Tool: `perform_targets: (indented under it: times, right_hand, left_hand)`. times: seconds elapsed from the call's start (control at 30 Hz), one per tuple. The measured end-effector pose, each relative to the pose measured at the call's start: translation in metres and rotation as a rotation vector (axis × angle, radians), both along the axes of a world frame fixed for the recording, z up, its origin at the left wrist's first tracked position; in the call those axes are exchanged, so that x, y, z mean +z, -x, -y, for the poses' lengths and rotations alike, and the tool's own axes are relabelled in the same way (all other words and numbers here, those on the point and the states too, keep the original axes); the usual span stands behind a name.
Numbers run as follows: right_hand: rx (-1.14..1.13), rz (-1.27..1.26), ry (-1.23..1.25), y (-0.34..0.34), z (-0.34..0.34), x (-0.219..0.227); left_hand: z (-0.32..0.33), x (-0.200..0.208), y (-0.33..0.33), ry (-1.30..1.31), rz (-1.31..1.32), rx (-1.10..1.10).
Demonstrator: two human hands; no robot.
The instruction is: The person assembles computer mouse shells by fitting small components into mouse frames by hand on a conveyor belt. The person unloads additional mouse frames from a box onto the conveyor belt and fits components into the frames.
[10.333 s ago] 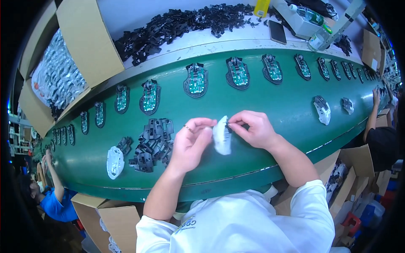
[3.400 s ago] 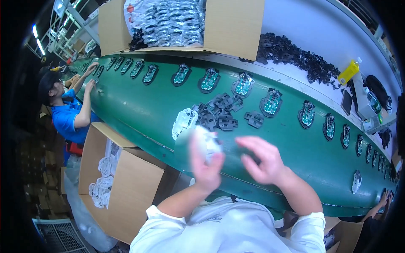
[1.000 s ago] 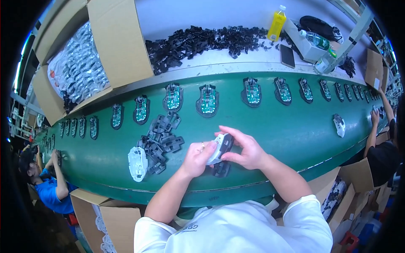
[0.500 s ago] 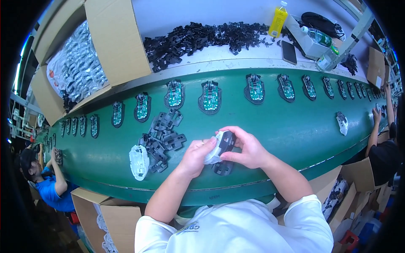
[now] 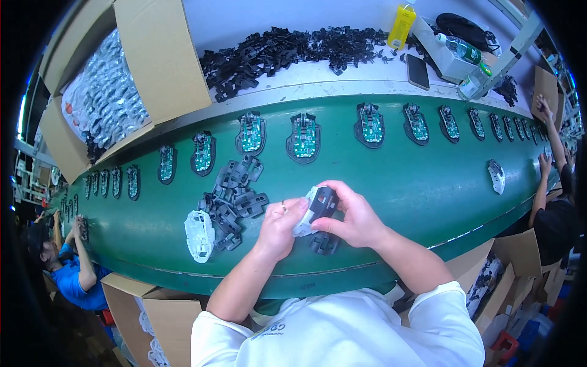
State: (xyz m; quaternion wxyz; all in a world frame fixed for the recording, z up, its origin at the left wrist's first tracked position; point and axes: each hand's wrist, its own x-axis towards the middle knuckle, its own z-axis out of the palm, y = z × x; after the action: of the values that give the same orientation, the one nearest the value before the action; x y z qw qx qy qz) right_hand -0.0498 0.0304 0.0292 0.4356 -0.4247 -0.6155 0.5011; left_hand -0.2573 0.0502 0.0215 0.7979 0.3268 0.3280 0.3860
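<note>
Above the near part of the green belt, my left hand (image 5: pixel 279 231) grips the white side of a computer mouse shell (image 5: pixel 302 228). My right hand (image 5: pixel 358 221) has thumb and fingers closed on the black plastic part (image 5: pixel 323 205) fitted against that shell. Just below my hands lies a loose black plastic piece (image 5: pixel 324 243), partly covered by them. To the left sit a white mouse shell (image 5: pixel 200 237), hollow side up, and a heap of black plastic pieces (image 5: pixel 235 189).
Mouse bases with green circuit boards (image 5: pixel 304 136) line the far side of the green belt (image 5: pixel 397 196). Another shell (image 5: pixel 496 176) lies at right. Behind are piled black parts (image 5: pixel 275 55), bottles (image 5: pixel 400 25) and a phone (image 5: pixel 417 71). Cardboard boxes (image 5: pixel 162 55) and co-workers (image 5: pixel 67 269) flank me.
The held shell and black part have turned slightly, and my left fingers have shifted on them. Belt items appear slightly further left. The co-worker at far right has raised an arm.
</note>
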Motion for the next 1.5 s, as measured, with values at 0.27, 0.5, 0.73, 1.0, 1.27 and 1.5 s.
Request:
perform_targets:
  times: [0.27,0.5,0.73,1.0,1.27,1.5]
  right_hand:
    - [0.029,-0.136,0.2,0.006,0.003,-0.009]
    - [-0.089,-0.083,-0.015,0.012,-0.002,-0.005]
    - [-0.145,0.158,0.072,0.019,0.004,0.006]
    - [0.079,-0.446,0.367,0.023,0.002,-0.009]
    - [0.032,-0.503,0.564,0.026,0.0,-0.006]
    - [0.057,-0.57,0.662,0.022,-0.003,-0.005]
  left_hand:
    - [-0.002,-0.005,0.005,-0.052,-0.11,-0.028]
    - [-0.01,-0.001,0.004,0.005,-0.048,-0.016]
    - [-0.001,-0.006,-0.004,-0.496,-0.448,0.351]
    - [-0.007,-0.011,0.008,-0.397,-0.467,0.271]
    - [-0.015,-0.012,0.004,-0.418,-0.611,0.288]
    - [-0.014,-0.013,0.006,-0.399,-0.575,0.266]
